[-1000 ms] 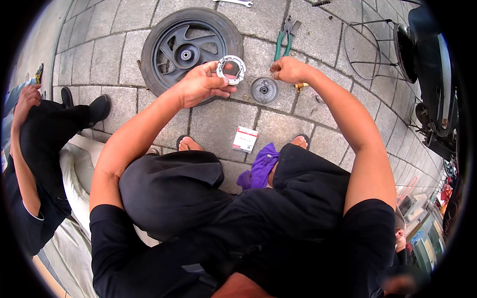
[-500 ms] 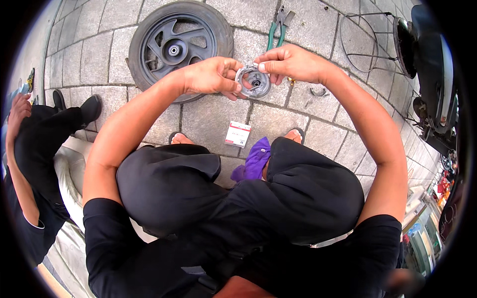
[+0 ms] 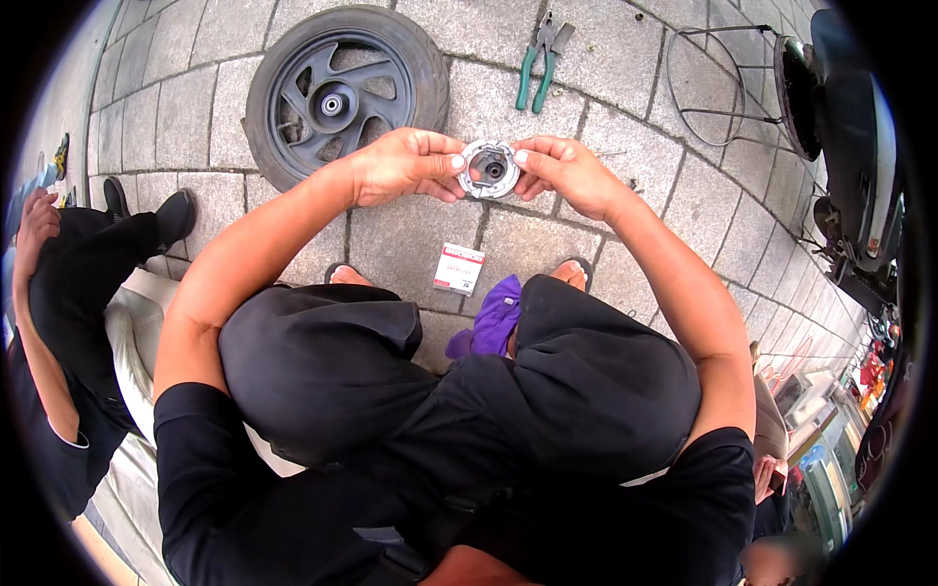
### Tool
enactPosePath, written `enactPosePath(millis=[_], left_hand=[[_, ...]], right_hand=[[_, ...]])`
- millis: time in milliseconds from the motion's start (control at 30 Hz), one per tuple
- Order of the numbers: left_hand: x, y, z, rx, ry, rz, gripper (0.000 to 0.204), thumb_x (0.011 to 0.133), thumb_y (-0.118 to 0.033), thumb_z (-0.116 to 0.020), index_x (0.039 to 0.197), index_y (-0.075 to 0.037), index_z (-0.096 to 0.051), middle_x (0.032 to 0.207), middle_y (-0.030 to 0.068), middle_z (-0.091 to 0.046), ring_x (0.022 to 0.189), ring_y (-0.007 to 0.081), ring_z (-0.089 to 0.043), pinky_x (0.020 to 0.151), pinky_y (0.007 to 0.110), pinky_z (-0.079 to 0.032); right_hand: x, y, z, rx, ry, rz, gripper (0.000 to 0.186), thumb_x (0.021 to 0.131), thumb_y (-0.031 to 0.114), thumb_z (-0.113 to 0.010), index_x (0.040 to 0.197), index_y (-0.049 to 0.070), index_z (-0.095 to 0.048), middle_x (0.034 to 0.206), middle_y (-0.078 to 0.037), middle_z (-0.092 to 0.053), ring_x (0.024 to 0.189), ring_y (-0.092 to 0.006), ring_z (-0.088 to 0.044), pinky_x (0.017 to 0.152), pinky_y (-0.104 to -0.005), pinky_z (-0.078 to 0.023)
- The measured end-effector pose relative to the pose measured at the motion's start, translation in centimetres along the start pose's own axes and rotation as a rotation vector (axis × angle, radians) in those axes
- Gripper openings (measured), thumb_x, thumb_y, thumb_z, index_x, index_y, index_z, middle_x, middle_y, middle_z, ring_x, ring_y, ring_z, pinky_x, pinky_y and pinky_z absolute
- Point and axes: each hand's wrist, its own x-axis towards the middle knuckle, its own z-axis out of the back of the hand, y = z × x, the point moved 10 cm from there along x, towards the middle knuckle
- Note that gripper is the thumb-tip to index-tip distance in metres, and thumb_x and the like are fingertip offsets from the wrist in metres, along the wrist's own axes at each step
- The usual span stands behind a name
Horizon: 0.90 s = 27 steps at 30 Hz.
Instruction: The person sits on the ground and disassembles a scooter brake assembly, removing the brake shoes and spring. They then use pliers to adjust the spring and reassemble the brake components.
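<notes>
A round silver-grey brake plate (image 3: 491, 169) is held up between my two hands, its hub hole and the curved shoes around its rim facing up. My left hand (image 3: 415, 168) pinches its left edge, thumb on top and fingers underneath. On the opposite edge my right hand (image 3: 565, 176) grips in the same way. Just beyond my left hand, a black spoked wheel with its tyre (image 3: 333, 104) lies flat on the paving. Green-handled pliers (image 3: 528, 78) rest on the ground beyond the plate, jaws pointing away.
Between my feet lies a small white and red box (image 3: 458, 269). A purple cloth (image 3: 493, 317) hangs by my right leg. At the far right are a metal wire frame (image 3: 708, 34) and a dark motorbike (image 3: 860, 166). Another person (image 3: 73, 254) sits close on my left.
The brake plate has come slightly nearer and turned more squarely upward. My right hand has moved from its upper edge down to its right side. The view has shifted a little.
</notes>
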Motion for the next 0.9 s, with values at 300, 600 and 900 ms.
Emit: enactPosePath(millis=[300,600,900], left_hand=[[0.1,0.1,-0.2,-0.097,0.009,-0.003,0.043,0.106,-0.02,-0.066,0.143,0.0,-0.057,0.135,0.0144,-0.069,0.116,0.0273,-0.072,0.1,0.039,-0.059],[-0.2,0.4,-0.2,-0.057,-0.016,0.01,0.037,0.106,-0.021,-0.068,0.136,0.0,-0.062,0.13,0.0126,-0.072,0.111,0.0235,-0.073,0.097,0.037,-0.06],[0.3,0.9,0.3,0.18,-0.167,-0.016,0.034,0.103,-0.019,-0.071,0.128,0.004,-0.066,0.115,0.0128,-0.076,0.1,0.0213,-0.075,0.092,0.035,-0.062]], right_hand=[[0.4,-0.9,-0.8,0.072,0.048,-0.021,0.039,0.106,0.025,-0.067,0.135,-0.002,-0.065,0.109,-0.009,-0.072,0.093,-0.0177,-0.072,0.086,-0.0345,-0.061],[0.2,-0.4,-1.6,0.076,0.109,-0.004,0.043,0.104,0.028,-0.07,0.133,-0.003,-0.067,0.107,-0.008,-0.074,0.088,-0.0158,-0.072,0.084,-0.0319,-0.06],[0.3,-1.2,-1.2,-0.13,-0.022,-0.044,0.038,0.099,0.028,-0.078,0.122,-0.002,-0.074,0.098,-0.006,-0.076,0.085,-0.0136,-0.07,0.082,-0.0303,-0.059]])
